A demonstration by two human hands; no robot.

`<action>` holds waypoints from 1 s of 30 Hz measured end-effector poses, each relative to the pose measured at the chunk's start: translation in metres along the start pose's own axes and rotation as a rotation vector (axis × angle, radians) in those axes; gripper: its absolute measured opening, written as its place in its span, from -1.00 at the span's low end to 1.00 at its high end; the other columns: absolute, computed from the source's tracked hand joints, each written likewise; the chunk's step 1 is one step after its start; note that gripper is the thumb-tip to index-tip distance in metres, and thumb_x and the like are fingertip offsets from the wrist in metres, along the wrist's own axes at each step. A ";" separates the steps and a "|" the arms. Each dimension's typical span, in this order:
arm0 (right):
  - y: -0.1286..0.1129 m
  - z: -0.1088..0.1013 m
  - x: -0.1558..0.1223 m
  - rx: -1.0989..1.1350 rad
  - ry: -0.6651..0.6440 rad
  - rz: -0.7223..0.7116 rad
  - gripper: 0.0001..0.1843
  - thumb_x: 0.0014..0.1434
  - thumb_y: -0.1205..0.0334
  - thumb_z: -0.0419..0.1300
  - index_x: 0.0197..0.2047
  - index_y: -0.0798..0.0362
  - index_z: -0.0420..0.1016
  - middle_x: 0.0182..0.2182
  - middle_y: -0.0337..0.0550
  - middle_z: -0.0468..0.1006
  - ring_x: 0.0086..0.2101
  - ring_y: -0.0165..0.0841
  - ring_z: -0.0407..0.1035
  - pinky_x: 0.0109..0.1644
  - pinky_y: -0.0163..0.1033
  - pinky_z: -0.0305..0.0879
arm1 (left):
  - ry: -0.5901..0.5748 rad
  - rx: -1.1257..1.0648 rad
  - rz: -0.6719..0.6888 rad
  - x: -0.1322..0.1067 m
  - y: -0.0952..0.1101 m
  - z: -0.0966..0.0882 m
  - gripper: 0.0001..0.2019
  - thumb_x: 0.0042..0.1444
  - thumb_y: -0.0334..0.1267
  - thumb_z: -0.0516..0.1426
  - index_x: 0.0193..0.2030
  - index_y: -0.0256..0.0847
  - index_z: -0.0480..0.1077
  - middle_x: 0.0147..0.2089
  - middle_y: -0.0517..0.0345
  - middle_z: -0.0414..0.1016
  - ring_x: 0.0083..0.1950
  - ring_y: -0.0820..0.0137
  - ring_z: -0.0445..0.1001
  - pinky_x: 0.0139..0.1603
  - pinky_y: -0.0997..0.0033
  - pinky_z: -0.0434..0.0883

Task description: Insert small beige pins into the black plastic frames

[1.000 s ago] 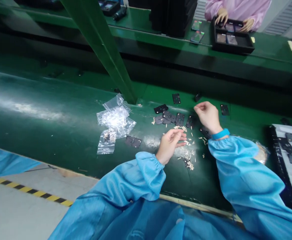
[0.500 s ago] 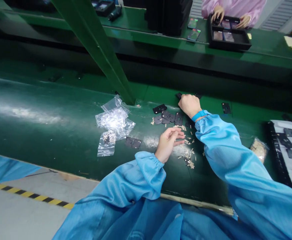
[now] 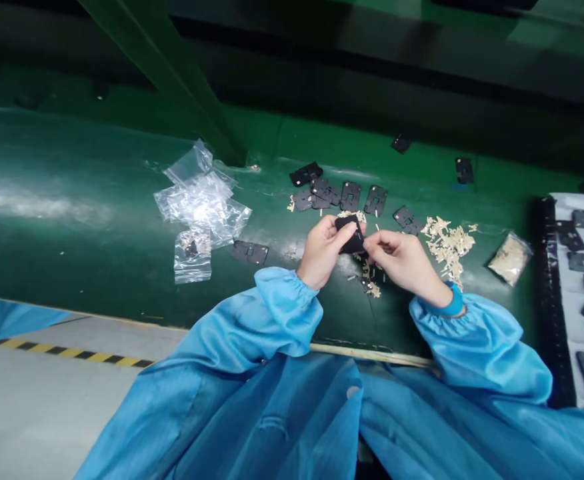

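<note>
My left hand [image 3: 321, 250] is closed on a flat black plastic plate [image 3: 351, 235], its thumb lying across the face. At the plate's right edge is my right hand [image 3: 397, 259], thumb and forefinger pinched together; whatever may be between the fingertips is too small to make out. Just beyond my hands several similar black plates [image 3: 351, 197] lie in a loose row. Small beige pieces [image 3: 449, 247] form a heap to the right of my right hand. Beneath my hands, more beige bits [image 3: 371, 283] are scattered with a few dark ones.
Clear zip bags [image 3: 202, 207] lie piled on the left, one holding small parts. A filled bag [image 3: 511, 259] of beige pieces sits at right, beside a black-edged tray [image 3: 565, 293] of black parts. A green post [image 3: 187, 87] rises behind the bags.
My right hand has come back from the far side of the bench to meet my left, which now holds a black plate. The view has tilted down, and the co-worker opposite is out of sight.
</note>
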State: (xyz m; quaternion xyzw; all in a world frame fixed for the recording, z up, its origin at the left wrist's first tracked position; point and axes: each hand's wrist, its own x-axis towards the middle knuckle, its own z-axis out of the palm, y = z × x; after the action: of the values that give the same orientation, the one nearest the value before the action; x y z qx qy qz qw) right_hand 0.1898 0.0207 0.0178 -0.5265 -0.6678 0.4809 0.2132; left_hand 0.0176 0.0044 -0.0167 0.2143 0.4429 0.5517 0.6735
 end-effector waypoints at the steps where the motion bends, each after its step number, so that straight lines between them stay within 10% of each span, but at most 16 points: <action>1: 0.007 -0.003 -0.003 -0.011 -0.021 0.001 -0.77 0.26 0.08 0.24 -0.28 0.07 0.61 -0.47 -0.18 0.61 -0.49 -0.38 0.41 -0.40 -0.28 0.27 | 0.001 0.007 -0.001 0.001 0.001 0.000 -0.57 0.03 -0.01 0.40 -0.19 -0.23 0.35 -0.18 0.05 0.63 -0.07 0.28 0.63 0.07 0.20 0.55; 12: 0.042 -0.003 -0.001 -0.333 0.116 -0.237 -0.92 0.32 0.23 0.25 -0.19 0.03 0.57 -0.28 -0.12 0.55 -0.37 -0.32 0.37 -0.27 -0.20 0.29 | 0.124 0.197 0.043 0.007 0.014 -0.006 -0.71 0.20 -0.06 0.25 -0.13 -0.14 0.29 -0.17 0.17 0.59 -0.49 0.57 0.48 -0.61 0.61 0.32; 19: 0.036 0.012 -0.003 -0.462 0.096 -0.190 -0.90 0.38 0.27 0.13 -0.18 0.05 0.46 -0.23 -0.03 0.48 -0.22 -0.19 0.40 -0.16 -0.11 0.31 | 0.128 0.258 0.047 0.007 0.011 -0.007 -0.75 0.21 -0.09 0.22 -0.16 -0.16 0.30 -0.17 0.12 0.61 -0.50 0.58 0.44 -0.64 0.61 0.24; 30: 0.032 0.027 -0.010 0.143 0.279 -0.044 -0.81 0.36 0.06 0.21 -0.22 0.00 0.46 -0.41 -0.22 0.41 -0.45 -0.38 0.23 -0.37 -0.22 0.20 | -0.087 0.477 0.020 -0.003 0.000 -0.002 -0.68 0.06 -0.13 0.37 -0.16 -0.23 0.42 -0.32 0.21 0.52 -0.48 0.55 0.39 -0.57 0.57 0.36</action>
State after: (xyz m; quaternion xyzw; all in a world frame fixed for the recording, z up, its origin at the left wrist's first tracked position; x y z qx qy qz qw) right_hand 0.1879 -0.0007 -0.0198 -0.5569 -0.6073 0.4445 0.3513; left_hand 0.0157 0.0010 -0.0161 0.3955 0.5290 0.4283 0.6167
